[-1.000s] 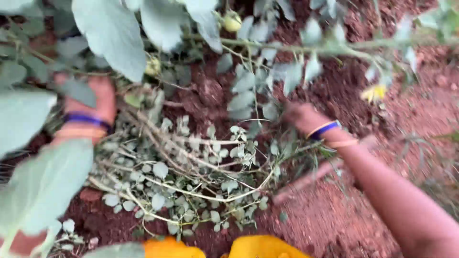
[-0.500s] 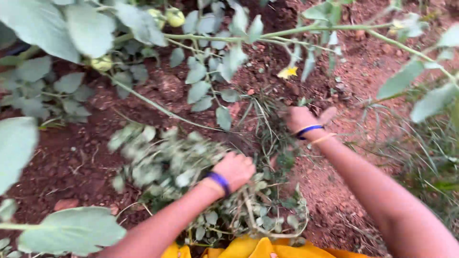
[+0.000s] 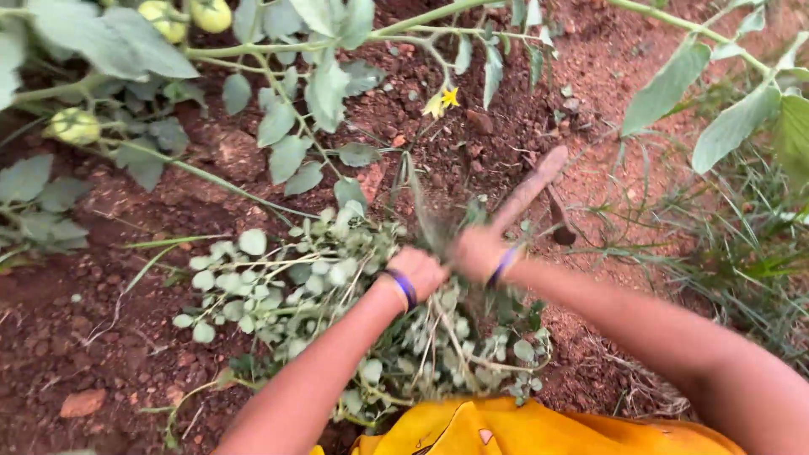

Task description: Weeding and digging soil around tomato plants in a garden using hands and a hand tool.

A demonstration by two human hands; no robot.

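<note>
1. One heap of uprooted green weeds with small round leaves (image 3: pixel 337 295) lies on red-brown soil (image 3: pixel 101 337), directly below both hands.
2. Left hand (image 3: pixel 419 271) closed around weed stems.
3. Right hand (image 3: pixel 477 253) grips one brown wooden tool handle (image 3: pixel 529 187); blurred.
4. Three unripe yellow-green tomatoes (image 3: pixel 76 126); one yellow flower (image 3: pixel 444 101).

We see red soil (image 3: pixel 101 337) all around — a stone (image 3: pixel 83 403) lies on it at lower left. Green tomatoes (image 3: pixel 190 15) hang top left, a yellow flower (image 3: pixel 444 99) sits mid-top, and grass (image 3: pixel 742 253) grows on the right.
</note>
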